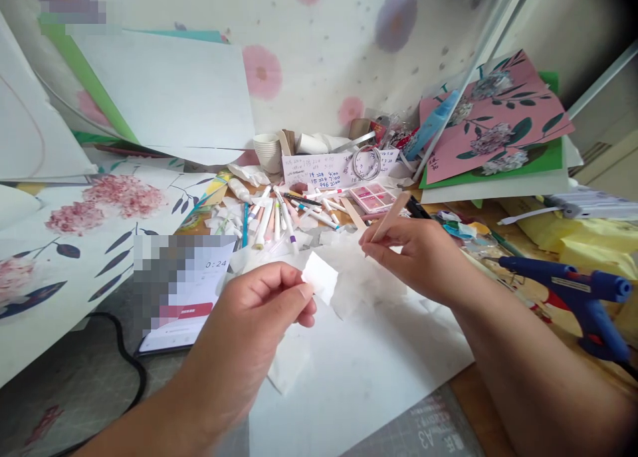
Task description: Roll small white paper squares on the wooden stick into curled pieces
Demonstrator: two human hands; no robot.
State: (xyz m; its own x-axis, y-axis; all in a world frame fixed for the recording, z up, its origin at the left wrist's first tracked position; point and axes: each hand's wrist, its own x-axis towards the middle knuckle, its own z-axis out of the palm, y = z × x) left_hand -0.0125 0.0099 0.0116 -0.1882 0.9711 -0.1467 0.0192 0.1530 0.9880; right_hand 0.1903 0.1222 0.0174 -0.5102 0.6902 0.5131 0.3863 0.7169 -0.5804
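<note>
My left hand (pixel 266 304) pinches a small square of white paper (pixel 321 277) between thumb and fingers, above a large white sheet (pixel 359 370). To the right, my right hand (pixel 416 251) is closed around a slim pale pink pen-like stick (pixel 391 216), held in a writing grip. Its lower tip is hidden by the fingers, and it is apart from the paper square. Thin crumpled white tissue (pixel 371 287) lies beneath both hands. Another folded white piece (pixel 289 367) rests below my left hand.
Several markers (pixel 269 221) and a pink palette (pixel 373 196) lie behind the hands. A phone (pixel 187 304) sits at left near a flower picture (pixel 119 211). At right is a blue glue gun (pixel 573 284). Paper cups (pixel 268 153) stand by the wall.
</note>
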